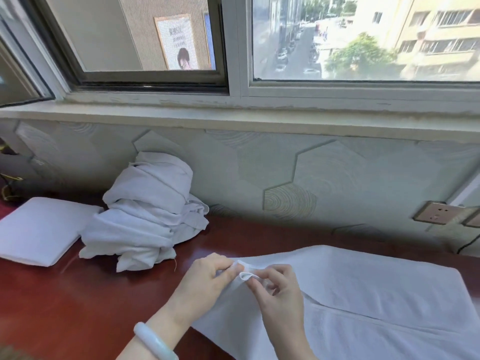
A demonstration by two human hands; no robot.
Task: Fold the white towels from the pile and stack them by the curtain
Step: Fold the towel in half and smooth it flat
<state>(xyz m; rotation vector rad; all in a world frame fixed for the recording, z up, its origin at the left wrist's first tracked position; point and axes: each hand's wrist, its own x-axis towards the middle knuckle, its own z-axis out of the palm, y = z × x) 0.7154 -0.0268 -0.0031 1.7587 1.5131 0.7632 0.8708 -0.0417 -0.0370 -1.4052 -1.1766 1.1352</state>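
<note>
A white towel (363, 294) lies spread on the red-brown table (78, 307) at the right, its far part folded over the near part. My left hand (207, 279) and my right hand (280, 294) both pinch the towel's left corner, raised slightly off the table. A crumpled pile of white towels (145, 216) leans against the wall at the back left. To its left lies one folded white towel (39, 229), flat on the table. No curtain can be made out.
A patterned wall (337, 178) and a window sill (233, 118) run behind the table. A wall socket (436, 213) with a dark cable sits at the right. A dark bag (10, 175) stands at the far left edge.
</note>
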